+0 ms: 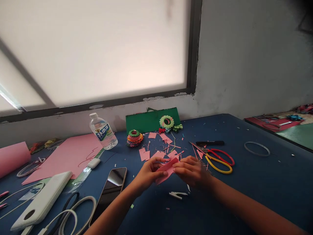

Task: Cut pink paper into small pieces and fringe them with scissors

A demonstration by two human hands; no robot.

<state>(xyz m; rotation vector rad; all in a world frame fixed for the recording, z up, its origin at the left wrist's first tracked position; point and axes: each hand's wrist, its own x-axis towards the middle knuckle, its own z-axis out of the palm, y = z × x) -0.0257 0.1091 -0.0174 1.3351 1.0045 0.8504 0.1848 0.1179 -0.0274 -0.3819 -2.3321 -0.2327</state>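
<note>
Both my hands meet over the blue table (244,182) and pinch a small folded piece of pink paper (167,169). My left hand (148,172) grips its left side with fingers curled. My right hand (190,170) closes on its right end. Several pink paper squares and thin scraps (158,148) lie just beyond the hands. Red and yellow scissors (216,158) rest to the right of my right hand.
A phone (111,191), a white power bank (41,200) with cables, a water bottle (102,131), a pink sheet (69,153), green card (151,120), paper rosettes (134,137), a black marker (210,143) and a ring (256,148) lie around. White clippers (178,195) sit near my wrists.
</note>
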